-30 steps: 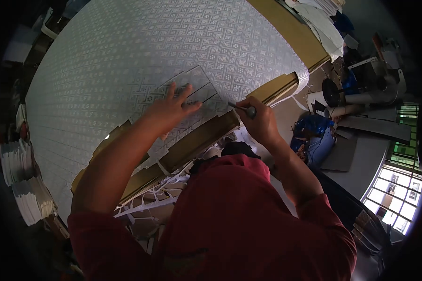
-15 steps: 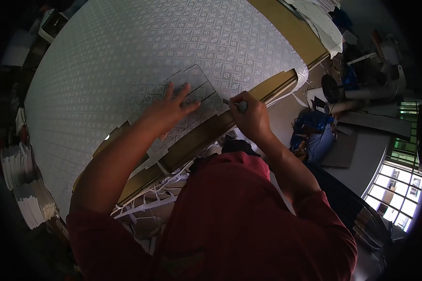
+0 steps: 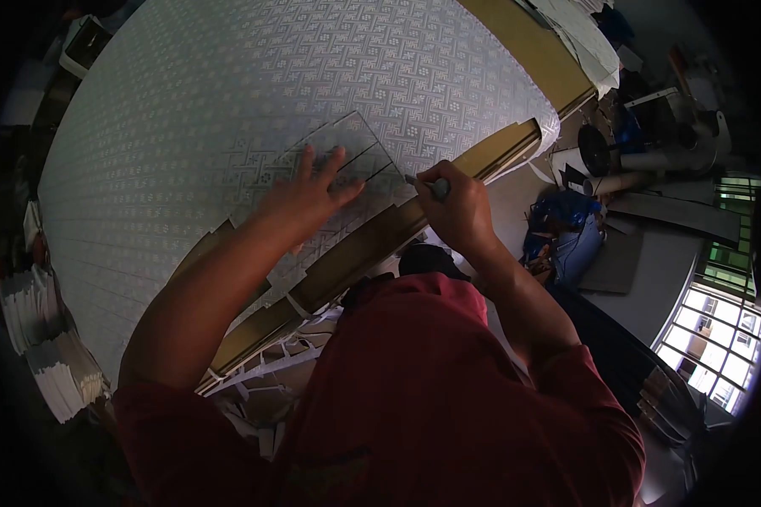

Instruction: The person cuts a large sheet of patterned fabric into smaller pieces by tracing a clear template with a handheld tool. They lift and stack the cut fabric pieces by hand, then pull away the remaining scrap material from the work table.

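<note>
A patterned silvery-white fabric [image 3: 338,59] covers the table before me. On it lies a clear flat sheet [image 3: 353,131] with thin dark lines, its far corner pointing away from me. My left hand [image 3: 306,196] rests palm down across this sheet, fingers spread, covering part of it. My right hand [image 3: 457,203] is closed around a grey pen-like tool [image 3: 437,188]; its tip meets the fabric at the sheet's right edge. The tool's exact kind is too small to make out.
Stepped golden-brown strips [image 3: 364,245] run along the near table edge, with white ties below. Stacks of white sheets [image 3: 59,372] stand at left. Another brown board [image 3: 537,63] lies at the far right edge. Blue plastic [image 3: 562,228] and rolls clutter the right, near a barred window [image 3: 714,329].
Both hands keep nearly the same place on the clear sheet and the tool. The view has shifted slightly, and the right hand sits a touch further right.
</note>
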Demonstrator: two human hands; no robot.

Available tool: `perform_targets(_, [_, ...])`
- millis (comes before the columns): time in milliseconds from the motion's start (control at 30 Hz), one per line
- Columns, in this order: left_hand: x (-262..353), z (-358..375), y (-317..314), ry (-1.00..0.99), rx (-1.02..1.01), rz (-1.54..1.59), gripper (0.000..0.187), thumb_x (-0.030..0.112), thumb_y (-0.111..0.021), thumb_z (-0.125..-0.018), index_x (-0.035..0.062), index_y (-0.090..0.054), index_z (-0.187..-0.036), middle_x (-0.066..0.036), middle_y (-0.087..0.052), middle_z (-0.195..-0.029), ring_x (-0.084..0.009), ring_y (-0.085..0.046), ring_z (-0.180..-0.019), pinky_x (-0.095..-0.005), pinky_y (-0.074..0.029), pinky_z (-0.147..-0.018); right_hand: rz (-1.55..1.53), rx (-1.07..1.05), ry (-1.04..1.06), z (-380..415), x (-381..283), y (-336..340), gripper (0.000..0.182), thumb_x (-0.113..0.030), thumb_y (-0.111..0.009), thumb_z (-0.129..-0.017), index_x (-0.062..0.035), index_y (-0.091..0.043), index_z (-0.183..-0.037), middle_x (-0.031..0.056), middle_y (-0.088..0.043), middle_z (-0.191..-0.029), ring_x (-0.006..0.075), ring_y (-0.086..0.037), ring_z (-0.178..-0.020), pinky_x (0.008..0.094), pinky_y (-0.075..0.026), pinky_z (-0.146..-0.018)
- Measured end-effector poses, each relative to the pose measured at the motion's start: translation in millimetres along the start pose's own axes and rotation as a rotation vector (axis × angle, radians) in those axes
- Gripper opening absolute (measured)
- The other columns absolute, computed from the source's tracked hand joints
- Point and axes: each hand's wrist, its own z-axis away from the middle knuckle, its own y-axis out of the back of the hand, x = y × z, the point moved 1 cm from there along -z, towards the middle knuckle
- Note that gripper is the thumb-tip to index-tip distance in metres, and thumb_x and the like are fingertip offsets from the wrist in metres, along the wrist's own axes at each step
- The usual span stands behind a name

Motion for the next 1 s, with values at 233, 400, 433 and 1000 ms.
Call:
perform_targets(233, [0, 0, -1, -0.001, 0.011, 0.018, 0.130, -0.007, -0.090, -0.053, 0.0371, -0.033, -0.161, -0.012, -0.003, -0.175, -0.0498, -0.011, -0.157, -0.0506, -0.060, -0.098, -0.025, 0.004, 0.009, -5, 0, 0, 0.014, -0.014, -0.075, -0.087, -0.0033, -0.072, -0.095, 0.0211, -0.073, -0.079, 0.0395, -0.073, -0.075, 0.0446, -0.058, -0.066])
perform_targets(400, [-1, 0, -4, -0.005, 0.020, 0.037, 0.131, -0.009, -0.090, -0.052, 0.0380, -0.033, -0.161, -0.012, -0.003, -0.175, -0.0494, -0.010, -0.157, -0.0510, -0.059, -0.099, -0.011, -0.003, 0.006, -6, -4, 2, 0.014, -0.015, -0.075, -0.087, -0.0035, -0.072, -0.095, 0.0210, -0.072, -0.078, 0.0401, -0.073, -0.075, 0.0453, -0.058, -0.067])
perform_targets(433, [0, 0, -3, -0.005, 0.020, 0.036, 0.131, -0.009, -0.090, -0.052, 0.0380, -0.033, -0.161, -0.012, -0.003, -0.175, -0.0494, -0.010, -0.157, -0.0510, -0.059, -0.099, 0.001, -0.001, 0.010, -6, -4, 2, 0.014, -0.015, -0.074, -0.088, -0.0037, -0.072, -0.095, 0.0209, -0.072, -0.078, 0.0403, -0.073, -0.075, 0.0456, -0.058, -0.067])
perform_targets(1000, [0, -3, -13, 0.010, 0.080, -0.021, 0.125, -0.010, -0.088, -0.056, 0.0360, -0.035, -0.160, -0.012, -0.004, -0.175, -0.0499, -0.012, -0.157, -0.0570, -0.054, -0.104, -0.218, 0.145, 0.036, 13, 25, -28, 0.016, -0.011, -0.078, -0.089, -0.0009, -0.071, -0.100, 0.0166, -0.075, -0.089, 0.0238, -0.076, -0.085, 0.0346, -0.058, -0.074])
